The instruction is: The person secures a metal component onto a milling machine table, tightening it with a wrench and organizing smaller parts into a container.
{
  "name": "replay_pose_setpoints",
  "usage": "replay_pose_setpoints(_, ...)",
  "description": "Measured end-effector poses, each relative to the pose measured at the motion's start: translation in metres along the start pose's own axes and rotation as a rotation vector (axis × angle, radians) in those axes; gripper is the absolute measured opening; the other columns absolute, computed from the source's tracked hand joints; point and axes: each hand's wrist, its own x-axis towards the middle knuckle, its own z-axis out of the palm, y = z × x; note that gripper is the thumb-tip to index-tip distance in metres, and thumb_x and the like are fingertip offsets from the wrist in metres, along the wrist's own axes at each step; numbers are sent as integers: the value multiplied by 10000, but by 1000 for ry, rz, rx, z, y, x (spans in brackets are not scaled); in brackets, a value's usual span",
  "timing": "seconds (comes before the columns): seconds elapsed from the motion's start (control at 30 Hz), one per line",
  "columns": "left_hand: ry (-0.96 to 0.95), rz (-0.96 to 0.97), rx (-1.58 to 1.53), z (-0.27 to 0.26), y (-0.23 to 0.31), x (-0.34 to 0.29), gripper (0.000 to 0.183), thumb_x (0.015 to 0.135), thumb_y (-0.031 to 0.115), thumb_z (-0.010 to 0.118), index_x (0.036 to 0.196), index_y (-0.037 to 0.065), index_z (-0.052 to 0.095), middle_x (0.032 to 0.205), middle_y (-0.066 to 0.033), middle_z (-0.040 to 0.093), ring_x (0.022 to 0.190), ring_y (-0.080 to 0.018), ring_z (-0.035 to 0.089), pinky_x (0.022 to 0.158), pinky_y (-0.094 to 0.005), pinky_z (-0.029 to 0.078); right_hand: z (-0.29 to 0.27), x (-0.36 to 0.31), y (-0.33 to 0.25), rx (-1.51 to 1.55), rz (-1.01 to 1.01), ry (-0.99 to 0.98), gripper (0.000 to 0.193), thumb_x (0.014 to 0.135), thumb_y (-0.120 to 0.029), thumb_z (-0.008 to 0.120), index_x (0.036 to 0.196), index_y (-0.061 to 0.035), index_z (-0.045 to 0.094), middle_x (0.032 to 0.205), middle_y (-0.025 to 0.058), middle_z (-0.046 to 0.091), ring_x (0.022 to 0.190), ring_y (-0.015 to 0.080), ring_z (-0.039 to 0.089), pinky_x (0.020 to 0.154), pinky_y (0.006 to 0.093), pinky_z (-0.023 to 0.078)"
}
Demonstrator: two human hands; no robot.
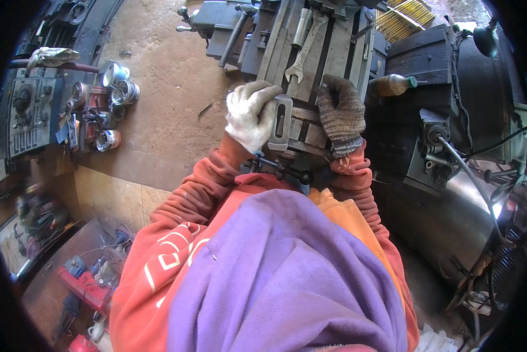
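Purple cloth (287,270) drapes nearest; left hand (250,114) grips a slotted metal piece (279,142); right hand (341,117) half-curled, its hold unclear.

White-gloved L hand (250,114) holds slotted metal block (288,124) at machine bed's (336,51) near end; grey-brown-gloved R hand (341,114) at bed's R side. Open-end wrench (305,54) lies on bed beyond hands; green-capped bottle (391,85) nearby, to R.
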Motion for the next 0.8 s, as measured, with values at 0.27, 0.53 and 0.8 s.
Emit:
replay_pose_setpoints(0.27, 4, 10, 2, 1, -2, -1, 282, 856, 17, 674, 1127, 71, 729, 1095, -128, 705, 1035, -339, 646, 941, -460, 470, 0, 0, 2, -40, -34, 19, 253, 949, -140, 761, 1183, -61, 708, 995, 74, 754, 853, 127, 698, 783, 316, 582)
replay_pose_setpoints(0.53, -11, 9, 8, -1, 1, 3, 279, 865, 11, 668, 1134, 57, 723, 1109, -144, 704, 1047, -353, 648, 948, -464, 480, -3, -6, 7, 113, 46, 99, 227, 972, -67, 683, 1199, -48, 686, 1000, 86, 743, 886, 161, 706, 798, 326, 578)
replay_pose_setpoints(0.8, -15, -12, 10, 1, -3, -1, 289, 861, 37, 676, 1141, 87, 729, 1110, -117, 697, 1044, -334, 638, 950, -458, 455, 4, -53, -37, 132, -23, -243, 330, 957, -278, 682, 1182, -37, 676, 1065, 159, 733, 1025, 302, 708, 884, 417, 557)
